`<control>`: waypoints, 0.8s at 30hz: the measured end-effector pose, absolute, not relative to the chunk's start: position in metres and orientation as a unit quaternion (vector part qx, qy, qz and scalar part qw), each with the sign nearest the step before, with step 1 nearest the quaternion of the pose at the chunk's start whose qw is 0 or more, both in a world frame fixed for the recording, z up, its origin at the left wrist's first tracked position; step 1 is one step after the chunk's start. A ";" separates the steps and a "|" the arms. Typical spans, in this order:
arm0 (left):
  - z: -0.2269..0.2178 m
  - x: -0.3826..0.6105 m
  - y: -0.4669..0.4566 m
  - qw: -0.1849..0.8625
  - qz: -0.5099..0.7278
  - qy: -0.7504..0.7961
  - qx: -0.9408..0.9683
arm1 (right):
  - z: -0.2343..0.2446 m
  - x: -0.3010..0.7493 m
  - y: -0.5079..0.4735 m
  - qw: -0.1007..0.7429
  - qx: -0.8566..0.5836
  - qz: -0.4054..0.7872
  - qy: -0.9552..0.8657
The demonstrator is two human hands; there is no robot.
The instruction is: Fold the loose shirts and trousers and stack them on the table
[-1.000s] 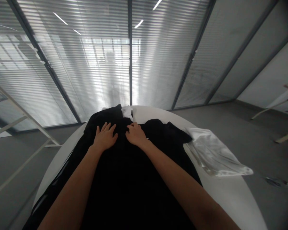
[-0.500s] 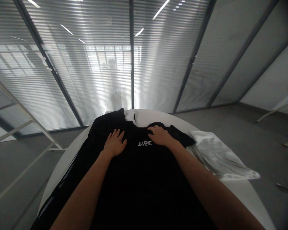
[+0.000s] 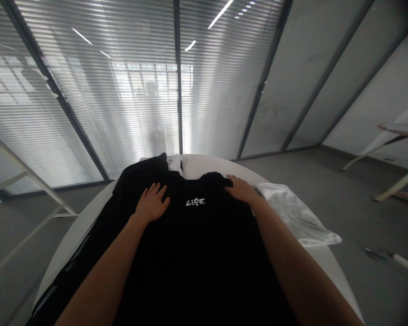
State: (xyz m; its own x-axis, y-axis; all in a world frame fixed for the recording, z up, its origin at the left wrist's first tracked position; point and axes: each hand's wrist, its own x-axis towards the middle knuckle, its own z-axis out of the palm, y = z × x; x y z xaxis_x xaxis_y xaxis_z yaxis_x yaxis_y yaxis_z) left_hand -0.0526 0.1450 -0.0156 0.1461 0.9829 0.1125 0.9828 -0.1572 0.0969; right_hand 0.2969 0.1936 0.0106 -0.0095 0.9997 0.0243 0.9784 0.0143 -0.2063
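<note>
The left hand (image 3: 152,203) lies flat on the chest of a black T-shirt (image 3: 190,258), fingers spread and not gripping, just left of the white "LIFE" print (image 3: 195,202). The right hand (image 3: 240,190) is also open and pressed flat, not clenching any cloth, its fingertips near the shirt's upper edge to the right of the collar. The shirt lies spread on a round white desk (image 3: 207,164), its lower part running toward the person and covering most of the visible top. A small white piece of fabric (image 3: 174,163) shows just beyond the collar. A crumpled white plastic bag (image 3: 294,214) lies on the desk to the right, touching the shirt's edge. Behind the desk stands a glass partition (image 3: 224,90) with slatted blinds, above a grey floor (image 3: 360,213).
</note>
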 end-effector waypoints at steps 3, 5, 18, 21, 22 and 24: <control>-0.015 -0.052 0.145 0.000 0.070 0.650 0.757 | -0.001 0.292 0.192 0.041 -0.703 0.055 -0.708; -0.015 -0.052 0.144 -0.005 0.071 0.650 0.756 | -0.009 0.287 0.190 0.046 -0.703 0.030 -0.709; -0.009 -0.050 0.146 -0.031 0.071 0.649 0.756 | 0.020 0.289 0.215 0.125 -0.665 0.054 -0.735; -0.011 -0.049 0.144 -0.039 0.078 0.648 0.756 | 0.017 0.276 0.239 0.188 -0.598 0.082 -0.774; -0.011 -0.049 0.143 -0.040 0.080 0.647 0.757 | 0.015 0.272 0.248 0.187 -0.583 0.098 -0.784; -0.011 -0.049 0.143 -0.040 0.084 0.646 0.758 | 0.011 0.265 0.263 0.168 -0.581 0.124 -0.787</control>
State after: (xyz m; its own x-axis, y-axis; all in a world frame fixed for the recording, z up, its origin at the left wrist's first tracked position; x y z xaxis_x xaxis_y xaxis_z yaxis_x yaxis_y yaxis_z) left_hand -0.0493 0.1429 -0.0108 0.1519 0.9721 0.1785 0.9856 -0.1626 0.0472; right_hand 0.2647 0.2632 0.0108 -0.2691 0.9555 0.1207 0.8726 0.2950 -0.3893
